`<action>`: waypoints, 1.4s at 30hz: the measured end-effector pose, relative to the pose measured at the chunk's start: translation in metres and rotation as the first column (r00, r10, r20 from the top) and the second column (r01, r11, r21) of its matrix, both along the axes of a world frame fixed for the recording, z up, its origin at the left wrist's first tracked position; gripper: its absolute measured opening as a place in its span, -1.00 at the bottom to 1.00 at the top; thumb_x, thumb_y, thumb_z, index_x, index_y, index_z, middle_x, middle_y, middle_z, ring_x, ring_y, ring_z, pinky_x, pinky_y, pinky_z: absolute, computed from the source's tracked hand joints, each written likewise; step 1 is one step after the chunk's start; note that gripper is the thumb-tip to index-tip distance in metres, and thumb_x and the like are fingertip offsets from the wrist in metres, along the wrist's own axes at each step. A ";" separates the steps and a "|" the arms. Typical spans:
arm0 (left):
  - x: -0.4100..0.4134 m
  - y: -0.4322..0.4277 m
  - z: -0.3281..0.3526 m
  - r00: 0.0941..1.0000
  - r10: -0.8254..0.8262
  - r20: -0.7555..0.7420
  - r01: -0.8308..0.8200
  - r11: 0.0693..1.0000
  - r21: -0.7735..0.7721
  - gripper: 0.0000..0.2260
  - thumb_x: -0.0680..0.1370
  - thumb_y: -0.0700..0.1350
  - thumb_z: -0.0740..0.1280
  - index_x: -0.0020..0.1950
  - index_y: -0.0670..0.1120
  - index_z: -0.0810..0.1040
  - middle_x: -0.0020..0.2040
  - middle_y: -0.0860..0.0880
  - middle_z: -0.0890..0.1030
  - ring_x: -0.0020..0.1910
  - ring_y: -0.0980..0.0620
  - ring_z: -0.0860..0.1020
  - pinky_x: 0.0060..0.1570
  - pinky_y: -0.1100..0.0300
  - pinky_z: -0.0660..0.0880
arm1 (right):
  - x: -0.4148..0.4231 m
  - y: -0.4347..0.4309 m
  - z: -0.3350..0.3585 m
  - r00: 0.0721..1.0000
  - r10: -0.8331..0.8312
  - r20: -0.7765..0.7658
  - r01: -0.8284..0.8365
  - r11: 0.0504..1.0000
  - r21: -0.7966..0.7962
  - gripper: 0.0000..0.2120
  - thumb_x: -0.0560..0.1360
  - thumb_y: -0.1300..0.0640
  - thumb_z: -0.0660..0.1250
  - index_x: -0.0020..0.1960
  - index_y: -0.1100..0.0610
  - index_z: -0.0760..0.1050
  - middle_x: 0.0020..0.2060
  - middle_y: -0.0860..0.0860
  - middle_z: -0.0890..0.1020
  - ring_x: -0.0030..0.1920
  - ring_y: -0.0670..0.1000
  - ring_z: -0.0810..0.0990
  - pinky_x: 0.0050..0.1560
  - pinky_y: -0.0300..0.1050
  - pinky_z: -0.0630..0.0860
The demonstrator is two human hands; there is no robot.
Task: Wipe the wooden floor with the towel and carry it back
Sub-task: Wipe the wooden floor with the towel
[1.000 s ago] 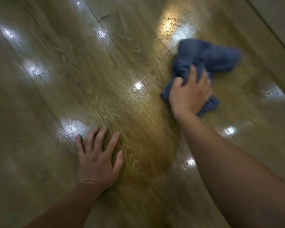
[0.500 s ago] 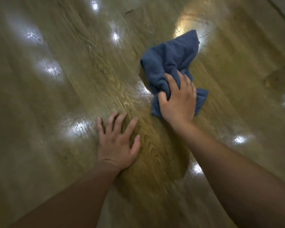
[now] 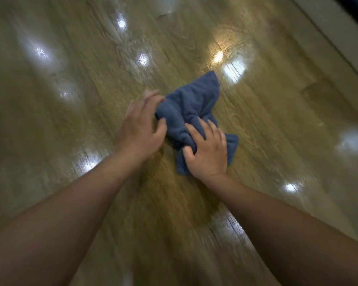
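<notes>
A blue towel (image 3: 194, 102) lies bunched on the wooden floor (image 3: 50, 131), near the middle of the view. The right hand (image 3: 209, 149) rests on the towel's near end. Its grip is closed on the cloth: the fingers are bent over a fold and the thumb presses into it from the left. The left hand (image 3: 141, 129) is at the towel's left edge, fingers spread and blurred. Its thumb is at the cloth, but whether its grip has hold of anything cannot be told. Bright spots of light glare off the glossy boards around them.
</notes>
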State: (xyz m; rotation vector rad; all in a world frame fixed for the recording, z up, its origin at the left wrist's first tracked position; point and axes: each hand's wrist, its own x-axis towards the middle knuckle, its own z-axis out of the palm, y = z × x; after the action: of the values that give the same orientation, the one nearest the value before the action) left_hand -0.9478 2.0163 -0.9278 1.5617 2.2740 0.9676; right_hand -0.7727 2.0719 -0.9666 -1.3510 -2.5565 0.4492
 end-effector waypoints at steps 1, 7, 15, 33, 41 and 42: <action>0.002 0.019 0.008 0.985 -0.145 -0.095 0.140 0.989 -0.056 -0.54 0.53 -0.05 0.22 0.42 -0.09 0.44 0.52 -0.11 0.35 0.55 -0.14 0.23 0.49 -0.19 0.18 | 0.001 0.001 0.002 0.999 0.040 0.003 -0.040 0.999 -0.021 -0.43 0.43 -0.11 0.12 0.37 0.00 0.53 0.44 0.06 0.47 0.48 0.20 0.35 0.51 0.24 0.19; 0.061 0.016 -0.003 0.829 -0.520 -0.206 0.352 0.771 -0.531 -0.47 0.67 0.08 0.03 0.63 -0.02 0.07 0.65 -0.07 -0.16 0.61 -0.11 -0.22 0.54 -0.22 -0.14 | 0.120 -0.036 -0.001 0.949 0.309 -0.063 -0.313 0.948 -0.060 -0.40 0.38 -0.02 0.23 0.43 -0.03 0.48 0.51 0.03 0.37 0.57 0.13 0.22 0.52 0.25 0.17; 0.108 0.101 -0.022 0.957 -0.260 -0.129 0.112 0.741 -0.663 -0.20 0.59 0.33 -0.09 0.60 -0.14 -0.29 0.57 -0.24 -0.38 0.54 -0.25 -0.41 0.43 -0.27 -0.40 | 0.122 0.105 -0.006 0.917 0.399 -0.012 -0.399 0.915 -0.051 -0.37 0.38 -0.05 0.17 0.43 0.07 0.48 0.52 0.10 0.36 0.56 0.17 0.23 0.53 0.28 0.13; 0.026 0.413 -0.041 0.864 -0.465 -0.193 0.329 0.812 -0.483 -0.20 0.45 0.20 -0.07 0.64 -0.12 -0.07 0.62 -0.22 -0.20 0.60 -0.18 -0.24 0.55 -0.13 -0.23 | 0.040 0.366 -0.010 0.986 0.161 -0.047 -0.161 0.987 0.004 -0.36 0.42 -0.12 0.07 0.44 0.03 0.46 0.51 0.10 0.38 0.54 0.15 0.28 0.55 0.14 0.14; 0.036 0.387 -0.034 0.795 -0.556 -0.244 0.457 0.812 -0.363 -0.20 0.43 0.12 -0.16 0.60 -0.27 0.07 0.62 -0.23 0.05 0.62 -0.14 -0.02 0.57 -0.06 -0.17 | 0.037 0.362 -0.006 0.987 0.154 -0.036 -0.155 0.988 -0.016 -0.41 0.42 -0.13 0.07 0.38 0.00 0.51 0.45 0.06 0.46 0.49 0.13 0.35 0.50 0.08 0.23; 0.038 0.384 -0.035 0.814 -0.537 -0.222 0.435 0.816 -0.381 -0.21 0.43 0.11 -0.18 0.60 -0.26 0.07 0.62 -0.21 0.05 0.62 -0.12 -0.02 0.57 -0.02 -0.18 | 0.039 0.363 -0.007 0.988 0.151 -0.034 -0.152 0.988 -0.018 -0.41 0.42 -0.13 0.07 0.37 -0.01 0.51 0.44 0.04 0.47 0.48 0.12 0.36 0.49 0.08 0.25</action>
State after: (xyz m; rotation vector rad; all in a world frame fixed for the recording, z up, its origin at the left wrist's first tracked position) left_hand -0.9095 2.3998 -0.9628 2.1153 1.8957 0.2089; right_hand -0.7335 2.4349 -0.9739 -1.1500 -2.6451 0.5207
